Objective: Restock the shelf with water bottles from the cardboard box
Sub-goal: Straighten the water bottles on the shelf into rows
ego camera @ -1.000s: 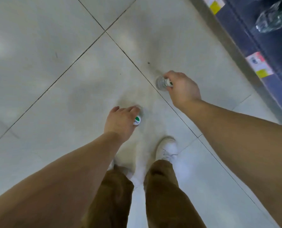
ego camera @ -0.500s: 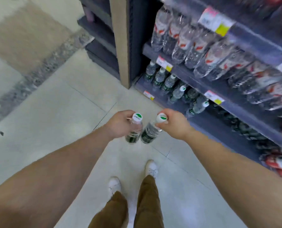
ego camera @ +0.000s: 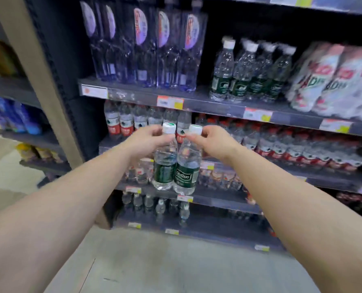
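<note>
We've lifted both up to the shelf (ego camera: 197, 102) now: left hand (ego camera: 146, 142) pinching left bottle (ego camera: 165, 166), right hand (ego camera: 216, 140) pinching right bottle (ego camera: 187, 168), side by side.

Hands: two, left hand (ego camera: 146, 142) and right hand (ego camera: 216, 142)
Held bottles: two, left bottle (ego camera: 165, 166) and right bottle (ego camera: 187, 168)
Green-label bottles on shelf (ego camera: 247, 72): four in front
Tall blue bottles (ego camera: 146, 49): about five

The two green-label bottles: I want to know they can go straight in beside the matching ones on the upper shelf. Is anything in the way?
Nothing visible blocks them. The left hand and right hand hold the two green-label bottles by their necks in open air before the shelving. The matching green-label bottles stand higher up, to the right, at that shelf's front edge.
</note>
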A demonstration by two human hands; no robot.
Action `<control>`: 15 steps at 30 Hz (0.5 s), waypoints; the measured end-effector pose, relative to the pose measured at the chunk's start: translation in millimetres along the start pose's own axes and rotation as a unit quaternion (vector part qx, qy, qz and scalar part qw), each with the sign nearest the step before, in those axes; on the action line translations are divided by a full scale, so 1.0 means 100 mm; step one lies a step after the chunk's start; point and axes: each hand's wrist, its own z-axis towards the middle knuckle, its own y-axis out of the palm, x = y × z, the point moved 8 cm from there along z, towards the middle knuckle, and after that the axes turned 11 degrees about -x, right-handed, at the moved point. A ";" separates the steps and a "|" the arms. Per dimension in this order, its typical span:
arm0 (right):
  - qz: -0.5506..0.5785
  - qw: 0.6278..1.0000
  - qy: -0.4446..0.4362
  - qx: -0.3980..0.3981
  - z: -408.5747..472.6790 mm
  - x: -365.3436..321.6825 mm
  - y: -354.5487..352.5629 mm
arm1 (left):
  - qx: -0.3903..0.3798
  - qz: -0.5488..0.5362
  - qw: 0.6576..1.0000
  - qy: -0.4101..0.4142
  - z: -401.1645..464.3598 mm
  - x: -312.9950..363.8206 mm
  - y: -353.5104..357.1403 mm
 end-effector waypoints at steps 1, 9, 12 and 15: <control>-0.002 1.000 -0.004 0.020 -0.01 0.02 -0.20 | -0.005 -0.005 1.000 0.006 0.12 0.14 0.09; -0.059 0.994 -0.043 0.083 0.09 0.34 -1.67 | 0.029 0.024 0.998 0.046 1.04 1.04 0.67; -0.063 0.988 -0.062 0.125 0.19 0.37 -2.28 | 0.062 0.027 0.996 0.065 1.31 1.34 0.81; -0.087 0.976 -0.077 0.185 0.33 0.31 -2.79 | 0.095 0.030 0.992 0.073 1.48 1.51 0.86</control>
